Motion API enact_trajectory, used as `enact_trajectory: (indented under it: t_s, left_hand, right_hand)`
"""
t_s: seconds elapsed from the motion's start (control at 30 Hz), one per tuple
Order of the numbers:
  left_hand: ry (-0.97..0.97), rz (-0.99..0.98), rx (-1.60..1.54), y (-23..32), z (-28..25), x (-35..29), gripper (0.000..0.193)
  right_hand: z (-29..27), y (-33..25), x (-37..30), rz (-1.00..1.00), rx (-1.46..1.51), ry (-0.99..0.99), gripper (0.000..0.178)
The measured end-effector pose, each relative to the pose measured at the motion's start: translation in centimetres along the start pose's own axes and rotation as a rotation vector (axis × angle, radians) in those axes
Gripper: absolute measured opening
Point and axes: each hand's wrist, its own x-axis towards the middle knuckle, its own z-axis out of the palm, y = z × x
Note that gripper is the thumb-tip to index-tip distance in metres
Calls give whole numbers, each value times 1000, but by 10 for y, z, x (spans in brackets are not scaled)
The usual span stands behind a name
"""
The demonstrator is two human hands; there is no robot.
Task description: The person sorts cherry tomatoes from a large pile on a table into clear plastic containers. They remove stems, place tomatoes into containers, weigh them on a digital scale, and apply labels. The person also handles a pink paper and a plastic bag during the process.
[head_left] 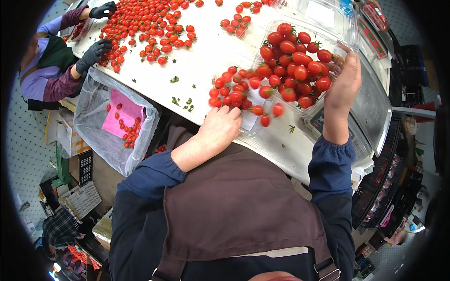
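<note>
My right hand point(344, 89) grips the right side of a clear plastic punnet point(257, 56) heaped with red cherry tomatoes point(300, 58). The punnet looks tilted toward the left, and some blurred tomatoes point(278, 109) are spilling off its near left side. Lower on the left, my left hand point(218, 131) has its bent fingertips against a smaller heap of tomatoes point(229, 89); its thumb is hidden. Beside that hand, partly under the tomatoes, lies another clear plastic container point(251, 126) with a white label.
A metal-topped scale point(370, 107) stands at the right. Loose tomatoes point(145, 23) cover the table's far left, where another person's gloved hands point(96, 52) work. A lined bin point(152, 122) with a pink sheet and tomatoes stands below the table edge. Green stem bits point(176, 100) lie scattered.
</note>
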Motion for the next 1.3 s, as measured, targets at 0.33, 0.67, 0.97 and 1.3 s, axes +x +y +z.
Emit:
enact_trajectory:
  t_s: [0.33, 0.67, 0.97, 1.3]
  left_hand:
    - [-26, -1, -62, 0, -11, -2, 38]
    - [338, 24, -203, -24, -32, 19, 34]
    - [228, 15, -60, -16, -22, 35, 32]
    - [379, -129, -208, -30, -37, 13, 34]
  right_hand:
    - [-16, 14, 13, 152, 188, 67, 42]
    - [-30, 16, 17, 96, 186, 103, 42]
    - [-37, 10, 15, 114, 202, 115, 40]
    - [-19, -10, -6, -49, 39, 71, 41]
